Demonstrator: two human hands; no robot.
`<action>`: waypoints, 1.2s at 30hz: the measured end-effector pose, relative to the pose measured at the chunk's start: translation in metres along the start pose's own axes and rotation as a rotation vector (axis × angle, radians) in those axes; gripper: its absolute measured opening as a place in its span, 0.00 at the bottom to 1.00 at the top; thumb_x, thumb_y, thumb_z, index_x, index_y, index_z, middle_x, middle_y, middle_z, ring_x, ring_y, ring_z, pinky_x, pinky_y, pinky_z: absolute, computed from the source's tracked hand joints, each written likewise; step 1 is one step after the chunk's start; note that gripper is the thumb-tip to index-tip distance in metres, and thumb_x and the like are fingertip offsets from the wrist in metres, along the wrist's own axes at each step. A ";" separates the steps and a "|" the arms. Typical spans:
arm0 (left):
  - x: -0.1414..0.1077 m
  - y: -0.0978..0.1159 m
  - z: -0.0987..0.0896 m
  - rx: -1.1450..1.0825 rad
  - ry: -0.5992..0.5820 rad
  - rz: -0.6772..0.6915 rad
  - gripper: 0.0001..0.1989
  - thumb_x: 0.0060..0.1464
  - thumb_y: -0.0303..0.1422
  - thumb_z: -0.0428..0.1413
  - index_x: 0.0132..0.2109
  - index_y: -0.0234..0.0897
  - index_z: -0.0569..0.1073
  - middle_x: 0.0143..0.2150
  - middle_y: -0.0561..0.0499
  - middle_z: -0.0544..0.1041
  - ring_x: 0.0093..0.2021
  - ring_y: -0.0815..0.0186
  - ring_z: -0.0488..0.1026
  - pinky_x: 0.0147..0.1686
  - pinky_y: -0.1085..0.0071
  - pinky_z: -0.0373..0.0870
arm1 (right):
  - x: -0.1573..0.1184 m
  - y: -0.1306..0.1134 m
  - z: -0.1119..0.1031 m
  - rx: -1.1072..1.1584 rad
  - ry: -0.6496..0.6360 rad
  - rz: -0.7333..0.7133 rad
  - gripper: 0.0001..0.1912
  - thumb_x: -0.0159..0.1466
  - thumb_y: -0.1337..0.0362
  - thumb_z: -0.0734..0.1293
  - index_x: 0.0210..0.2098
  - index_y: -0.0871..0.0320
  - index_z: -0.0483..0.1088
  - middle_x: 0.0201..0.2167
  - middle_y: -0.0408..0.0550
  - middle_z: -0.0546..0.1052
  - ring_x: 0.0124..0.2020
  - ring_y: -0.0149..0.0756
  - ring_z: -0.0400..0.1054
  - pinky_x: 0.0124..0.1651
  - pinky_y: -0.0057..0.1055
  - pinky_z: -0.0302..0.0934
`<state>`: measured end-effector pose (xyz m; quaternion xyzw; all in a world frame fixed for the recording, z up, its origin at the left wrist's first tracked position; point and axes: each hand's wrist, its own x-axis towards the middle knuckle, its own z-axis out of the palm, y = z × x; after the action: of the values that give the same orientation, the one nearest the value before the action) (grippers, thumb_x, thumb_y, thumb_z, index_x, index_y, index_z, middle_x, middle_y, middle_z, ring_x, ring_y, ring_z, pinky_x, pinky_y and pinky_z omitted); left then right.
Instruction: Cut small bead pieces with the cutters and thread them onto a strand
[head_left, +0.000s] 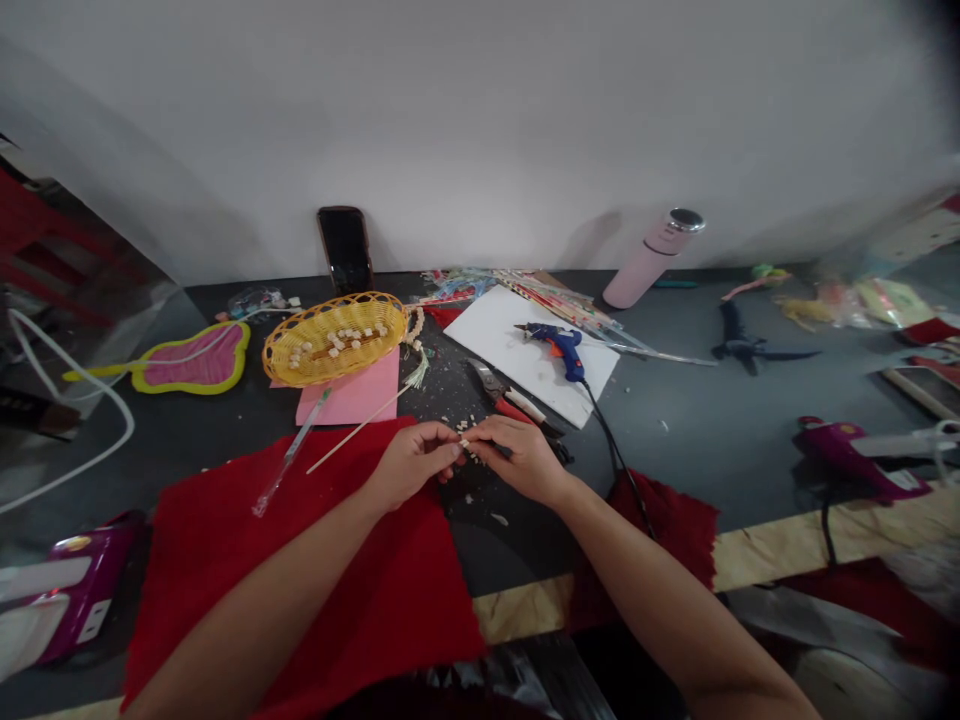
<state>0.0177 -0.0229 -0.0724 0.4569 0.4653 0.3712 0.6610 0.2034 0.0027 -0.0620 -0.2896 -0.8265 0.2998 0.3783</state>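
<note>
My left hand [411, 462] and my right hand [525, 456] meet over the dark table, fingertips pinched together. Between them shows a small pale piece [465, 443], too tiny to tell its kind. Similar pale bits [472, 424] lie scattered just beyond and below the fingers. Beyond my right hand are red-handled pliers [491, 385], partly over a white board [484, 330]. On that board rests a blue glue gun [559, 345], its black cord running toward me. A yellow woven basket [279, 342] holds several pale cubes, up and left of my left hand.
Red cloth [337, 590] lies under my left forearm. A thin stick [360, 430] and a clear plastic sleeve [292, 455] rest nearby. Along the wall stand a phone [345, 250] and a pink bottle [649, 265]. Purple devices [855, 455] sit toward both sides.
</note>
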 end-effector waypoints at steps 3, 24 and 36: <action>0.000 0.001 0.000 0.007 0.002 0.002 0.10 0.48 0.37 0.59 0.34 0.33 0.71 0.28 0.53 0.75 0.21 0.75 0.67 0.23 0.78 0.64 | 0.000 0.000 0.000 0.002 -0.005 0.001 0.08 0.65 0.66 0.61 0.40 0.56 0.72 0.32 0.48 0.76 0.35 0.32 0.70 0.39 0.29 0.66; -0.001 0.001 -0.001 0.044 0.002 0.009 0.13 0.48 0.39 0.59 0.35 0.33 0.71 0.28 0.52 0.76 0.17 0.78 0.65 0.14 0.82 0.54 | -0.001 0.002 0.000 -0.014 -0.022 0.013 0.08 0.65 0.65 0.62 0.40 0.56 0.72 0.33 0.48 0.76 0.36 0.33 0.70 0.40 0.29 0.66; 0.000 0.001 -0.002 -0.010 -0.005 -0.024 0.13 0.45 0.39 0.61 0.34 0.33 0.72 0.28 0.52 0.76 0.21 0.73 0.71 0.17 0.79 0.66 | -0.001 0.002 0.000 -0.014 -0.026 0.000 0.08 0.65 0.65 0.61 0.40 0.56 0.72 0.32 0.48 0.76 0.36 0.33 0.70 0.40 0.30 0.67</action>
<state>0.0154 -0.0222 -0.0720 0.4491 0.4672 0.3644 0.6688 0.2044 0.0032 -0.0645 -0.2885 -0.8333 0.2978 0.3656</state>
